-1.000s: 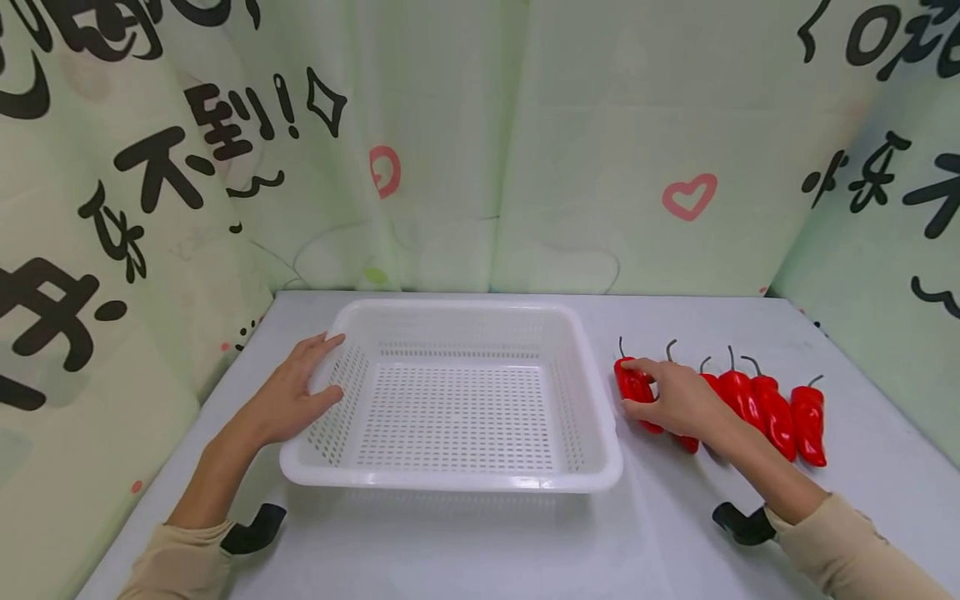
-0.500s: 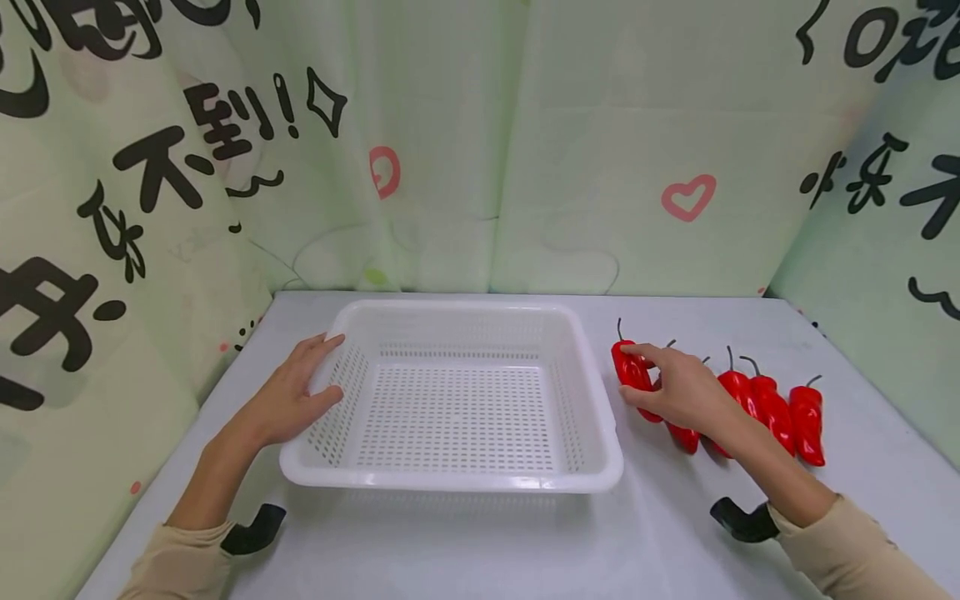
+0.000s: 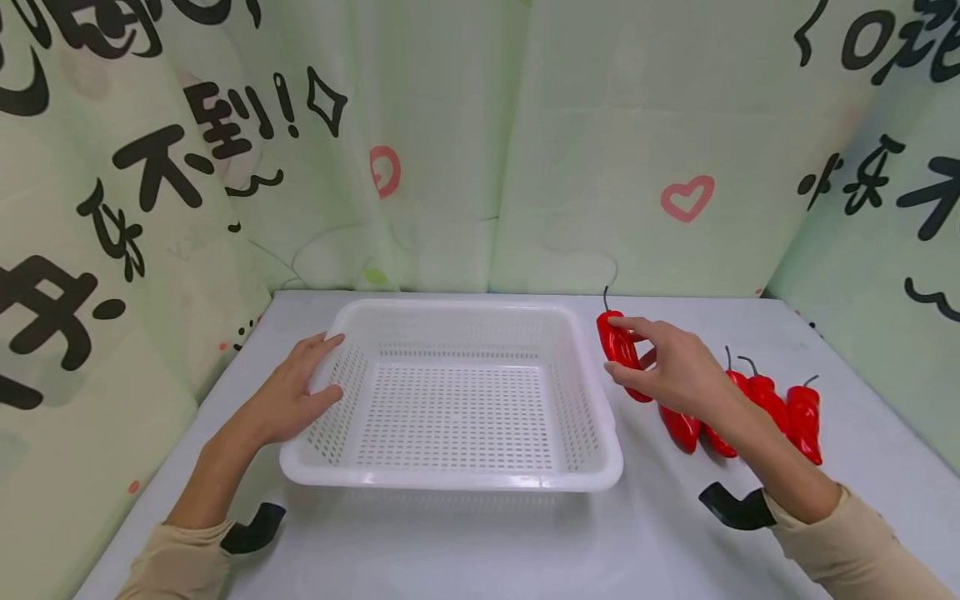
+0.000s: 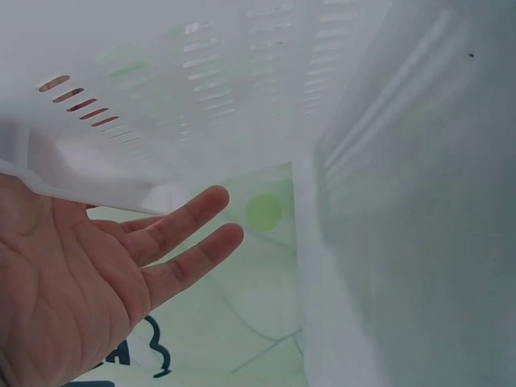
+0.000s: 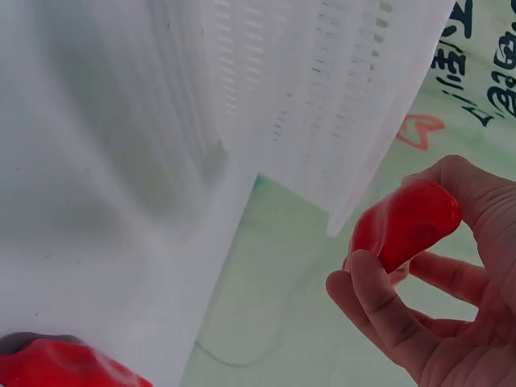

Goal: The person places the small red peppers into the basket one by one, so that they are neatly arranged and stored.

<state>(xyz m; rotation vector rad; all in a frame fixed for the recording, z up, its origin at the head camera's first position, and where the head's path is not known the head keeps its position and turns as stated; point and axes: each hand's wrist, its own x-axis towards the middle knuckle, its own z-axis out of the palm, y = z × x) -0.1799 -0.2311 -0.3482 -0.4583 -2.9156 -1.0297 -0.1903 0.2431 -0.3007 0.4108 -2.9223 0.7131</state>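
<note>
My left hand [image 3: 288,398] rests at the left rim of a white perforated plastic basket [image 3: 450,479], thumb and a fingertip over the edge. Two of its fingers [image 4: 189,266] extend straight below the rim in the left wrist view. To the right of the basket, my right hand [image 3: 682,371] pinches a red pepper [image 3: 618,343] between thumb and fingers, its dark stem pointing up and away. The right wrist view shows the pepper's rounded red end [image 5: 411,222] in that grip, beside the basket wall. The basket holds nothing.
Several more red peppers [image 3: 804,421] lie in a row on the white table [image 3: 480,550] at the right, some partly covered by the right hand and forearm. A pale green printed curtain [image 3: 585,150] encloses the back and sides. Black straps [image 3: 738,507] hang at both wrists.
The right hand has lifted the red pepper away from the row and carried it up and left, closer to the basket's right rim. The left hand and basket have stayed put.
</note>
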